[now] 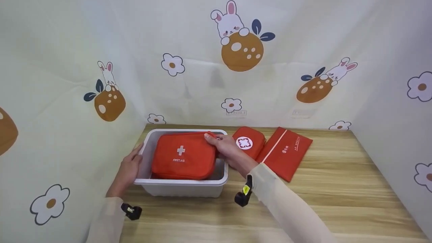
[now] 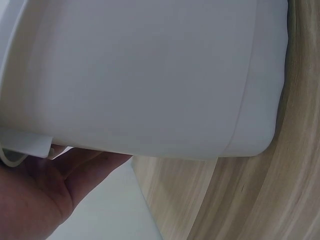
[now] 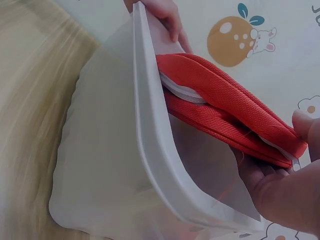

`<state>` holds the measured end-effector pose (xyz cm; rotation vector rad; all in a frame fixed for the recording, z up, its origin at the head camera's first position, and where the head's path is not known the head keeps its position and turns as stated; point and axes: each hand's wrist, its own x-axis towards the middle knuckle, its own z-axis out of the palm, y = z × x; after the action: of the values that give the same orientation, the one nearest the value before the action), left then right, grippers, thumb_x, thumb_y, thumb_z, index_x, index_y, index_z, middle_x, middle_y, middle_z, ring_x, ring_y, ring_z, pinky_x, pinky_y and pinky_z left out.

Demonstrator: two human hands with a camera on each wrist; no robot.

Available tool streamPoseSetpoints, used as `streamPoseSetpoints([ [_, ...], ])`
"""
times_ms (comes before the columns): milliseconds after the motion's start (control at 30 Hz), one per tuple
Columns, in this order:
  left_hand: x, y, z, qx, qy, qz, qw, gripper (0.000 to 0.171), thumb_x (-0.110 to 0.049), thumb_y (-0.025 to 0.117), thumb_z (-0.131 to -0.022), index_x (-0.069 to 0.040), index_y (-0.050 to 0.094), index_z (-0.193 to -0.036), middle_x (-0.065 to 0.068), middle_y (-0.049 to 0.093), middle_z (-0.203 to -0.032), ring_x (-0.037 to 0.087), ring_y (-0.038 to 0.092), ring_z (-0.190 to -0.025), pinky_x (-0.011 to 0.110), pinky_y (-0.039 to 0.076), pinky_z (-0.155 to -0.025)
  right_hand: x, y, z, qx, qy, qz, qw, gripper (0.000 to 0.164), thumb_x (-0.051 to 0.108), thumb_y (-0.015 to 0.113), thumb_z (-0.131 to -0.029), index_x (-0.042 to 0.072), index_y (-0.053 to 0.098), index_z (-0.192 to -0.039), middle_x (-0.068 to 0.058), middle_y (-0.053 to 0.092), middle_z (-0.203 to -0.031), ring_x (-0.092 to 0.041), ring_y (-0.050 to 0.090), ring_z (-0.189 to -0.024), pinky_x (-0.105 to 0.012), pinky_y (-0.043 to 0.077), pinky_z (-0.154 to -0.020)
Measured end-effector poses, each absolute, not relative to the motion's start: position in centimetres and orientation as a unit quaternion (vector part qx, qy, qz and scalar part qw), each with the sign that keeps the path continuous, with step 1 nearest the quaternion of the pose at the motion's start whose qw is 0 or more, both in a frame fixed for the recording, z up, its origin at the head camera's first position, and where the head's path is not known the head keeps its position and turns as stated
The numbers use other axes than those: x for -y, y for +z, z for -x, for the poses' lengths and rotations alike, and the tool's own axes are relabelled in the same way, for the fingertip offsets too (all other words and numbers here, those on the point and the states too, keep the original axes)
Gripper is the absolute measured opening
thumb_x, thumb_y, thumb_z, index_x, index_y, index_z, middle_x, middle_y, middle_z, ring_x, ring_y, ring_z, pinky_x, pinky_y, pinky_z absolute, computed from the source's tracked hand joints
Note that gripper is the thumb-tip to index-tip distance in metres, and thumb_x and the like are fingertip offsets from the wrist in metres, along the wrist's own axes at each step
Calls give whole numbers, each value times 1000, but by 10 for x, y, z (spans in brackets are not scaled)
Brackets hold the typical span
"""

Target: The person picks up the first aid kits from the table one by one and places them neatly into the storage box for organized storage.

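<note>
A red first aid pouch (image 1: pixel 185 162) with a grey cross lies tilted in the mouth of a white plastic bin (image 1: pixel 182 192). My right hand (image 1: pixel 226 145) grips its right end, thumb on top and fingers beneath, as the right wrist view shows at the pouch's zipped edge (image 3: pixel 235 100). There that end is raised above the bin's rim (image 3: pixel 145 110), and the far end dips inside. At the bin's left side, my left hand (image 1: pixel 130 168) holds the rim. In the left wrist view its fingers (image 2: pixel 95 172) lie along the bin's wall (image 2: pixel 150 75).
Right of the bin lies a smaller red pouch (image 1: pixel 254 136) with a white round emblem. Beside it, a flat red document pouch (image 1: pixel 293 152) with a pale stripe rests on the wooden table (image 1: pixel 344 189). Curtains (image 1: pixel 189 37) printed with rabbits and flowers enclose the back and sides.
</note>
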<state>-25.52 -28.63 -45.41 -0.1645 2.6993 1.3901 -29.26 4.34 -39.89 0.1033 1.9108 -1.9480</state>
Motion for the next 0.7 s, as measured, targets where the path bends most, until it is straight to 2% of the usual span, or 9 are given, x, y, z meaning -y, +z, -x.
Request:
streamPoseSetpoints([
  [233, 286, -454, 254, -892, 448, 43, 25, 53, -21, 25, -109, -21, 20, -161, 18, 16, -168, 38, 12, -156, 56, 12, -127, -37, -402, 296, -663, -717, -12, 216, 39, 31, 64, -98, 3, 66, -124, -3, 74, -92, -14, 72, -81, -30, 62, -79],
  [333, 285, -454, 255, -892, 450, 44, 31, 53, -24, 24, -109, -24, 18, -161, 17, 13, -168, 38, 9, -157, 58, 11, -127, -36, -403, 296, -657, -721, -7, 222, 39, 30, 61, -100, 1, 65, -125, -3, 73, -90, -13, 71, -81, -32, 62, -80],
  [467, 285, -455, 255, -888, 455, 49, 38, 53, -25, 23, -109, -26, 16, -161, 15, 11, -169, 38, 8, -157, 59, 10, -127, -35, -403, 296, -653, -716, -1, 247, 38, 26, 61, -100, 1, 64, -128, -5, 75, -98, -15, 71, -85, -34, 62, -87],
  [567, 286, -455, 254, -886, 459, 52, 39, 53, -25, 23, -109, -26, 16, -161, 15, 11, -169, 38, 8, -157, 59, 11, -126, -34, -404, 295, -648, -715, 2, 262, 37, 14, 65, -96, 1, 62, -130, -8, 75, -107, -17, 72, -89, -35, 61, -90],
  [700, 287, -456, 253, -884, 463, 52, 42, 53, -27, 23, -109, -28, 14, -162, 13, 11, -170, 38, 7, -157, 60, 11, -126, -33, -405, 293, -647, -719, 1, 255, 48, -2, 64, -89, -3, 52, -135, -14, 70, -116, -18, 69, -93, -34, 61, -91],
])
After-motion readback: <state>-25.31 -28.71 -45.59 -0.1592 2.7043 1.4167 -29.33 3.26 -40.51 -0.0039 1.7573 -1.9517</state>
